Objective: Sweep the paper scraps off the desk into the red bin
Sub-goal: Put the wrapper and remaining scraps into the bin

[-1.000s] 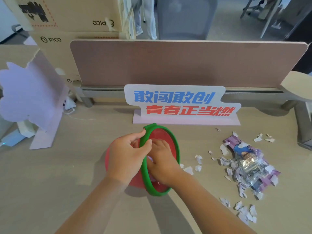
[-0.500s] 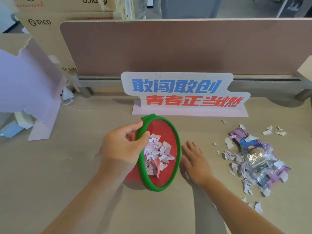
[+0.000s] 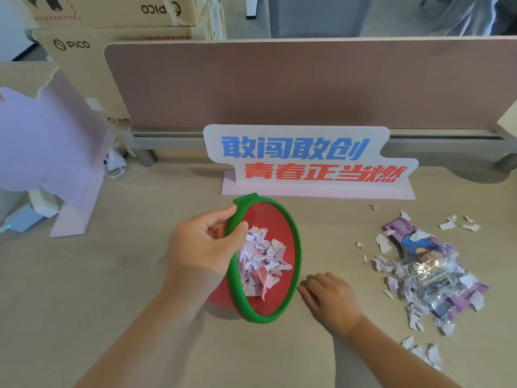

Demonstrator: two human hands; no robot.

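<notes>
The red bin (image 3: 275,219) with its green rim is tipped on its side on the desk, mouth facing right. My left hand (image 3: 205,246) grips the rim at the bin's left edge. A heap of pale purple and white paper scraps (image 3: 261,259) lies inside the bin. My right hand (image 3: 330,299) rests palm down on the desk just right of the bin's mouth, fingers together and pointing at the rim, holding nothing. More paper scraps (image 3: 391,281) are scattered on the desk to the right, around a crumpled purple and clear plastic wrapper (image 3: 428,273).
A white sign with blue and red characters (image 3: 307,158) stands behind the bin. A brown divider panel (image 3: 307,79) runs along the desk's back. A pale purple cardboard stand (image 3: 53,141) and cardboard boxes (image 3: 84,46) sit at the left. A few scraps (image 3: 422,352) lie near the right front.
My right hand has come out of the bin and now lies on the desk to its right, drawn nearer me. The scraps it left show inside the bin.
</notes>
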